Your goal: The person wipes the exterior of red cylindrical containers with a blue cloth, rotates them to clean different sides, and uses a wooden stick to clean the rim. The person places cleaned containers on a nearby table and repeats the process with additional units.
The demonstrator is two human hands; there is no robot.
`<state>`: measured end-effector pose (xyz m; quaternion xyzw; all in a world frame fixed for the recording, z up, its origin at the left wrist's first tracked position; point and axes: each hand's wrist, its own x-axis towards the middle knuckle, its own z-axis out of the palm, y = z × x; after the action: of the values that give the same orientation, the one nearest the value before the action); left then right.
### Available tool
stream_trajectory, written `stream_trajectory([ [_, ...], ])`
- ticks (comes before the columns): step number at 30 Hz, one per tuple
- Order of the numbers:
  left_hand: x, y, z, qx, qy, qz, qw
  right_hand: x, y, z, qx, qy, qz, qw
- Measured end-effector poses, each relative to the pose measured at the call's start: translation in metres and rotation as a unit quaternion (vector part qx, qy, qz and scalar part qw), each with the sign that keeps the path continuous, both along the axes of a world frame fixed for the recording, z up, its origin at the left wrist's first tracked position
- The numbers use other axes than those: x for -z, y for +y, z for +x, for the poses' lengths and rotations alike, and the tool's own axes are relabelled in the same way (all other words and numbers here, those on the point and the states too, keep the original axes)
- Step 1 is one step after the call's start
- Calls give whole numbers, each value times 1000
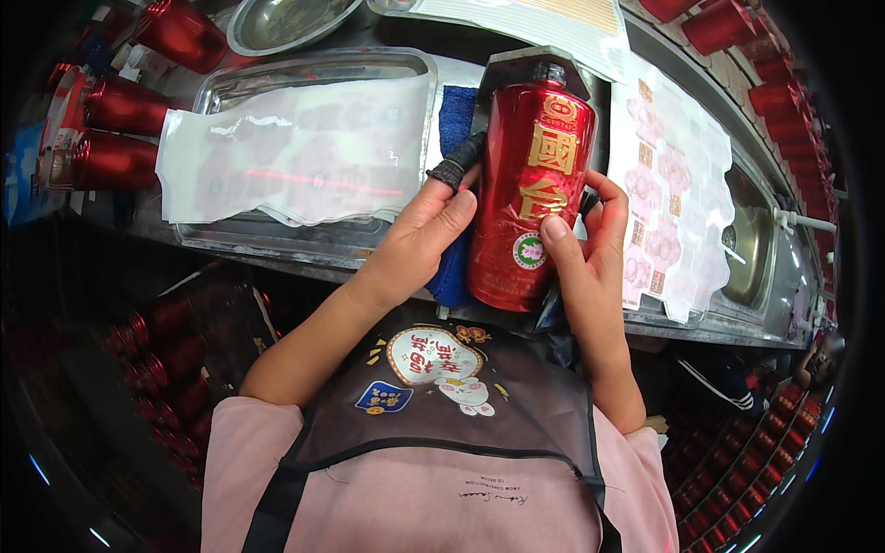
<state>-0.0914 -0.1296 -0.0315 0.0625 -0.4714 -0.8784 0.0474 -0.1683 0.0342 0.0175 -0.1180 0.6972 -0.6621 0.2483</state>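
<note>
A glossy red bottle [494, 228] with raised gold characters and a round green-and-white sticker [529, 249] leans back, its dark cap away from me. My left hand [432, 228] holds its left side; a dark cover wraps the index finger. On the other side, my right hand [593, 238] grips the bottle, with the thumb pressed on the front just above and right of the sticker. The fingers behind the glass are partly hidden. Under and beside the bottle lies a blue cloth [456, 121], and a dark angular metal piece [577, 77] stands behind its neck.
To the left, sticker sheets [297, 152] lie over a metal tray [238, 238]. More printed sheets [681, 207] rest at right beside a steel sink basin [750, 242]. Several red bottles [121, 104] crowd the left edge. A metal bowl [290, 24] sits at the back.
</note>
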Motion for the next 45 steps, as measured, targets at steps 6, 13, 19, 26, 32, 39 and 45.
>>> stream_trajectory([
  [6,6,-9,8,63,1,-94,994,-3,-1,1,-8,-13,-5,1000],
  [13,5,-3,5,58,8,-99,993,-3,-3,3,-5,-5,-4,1000],
  [19,9,-8,8,58,36,-137,988,-4,-2,3,-9,-19,-13,1000],
  [26,6,-7,11,42,-2,-87,995,-3,4,0,-20,-32,-5,999],
  [32,-4,4,6,-22,4,-129,991,-1,3,1,-26,-31,-15,999],
  [39,-4,4,7,-14,-6,-159,987,-3,3,-1,-22,-32,2,999],
  [45,-4,1,8,-9,-15,-101,995,-2,8,-2,-46,-17,-18,999],
])
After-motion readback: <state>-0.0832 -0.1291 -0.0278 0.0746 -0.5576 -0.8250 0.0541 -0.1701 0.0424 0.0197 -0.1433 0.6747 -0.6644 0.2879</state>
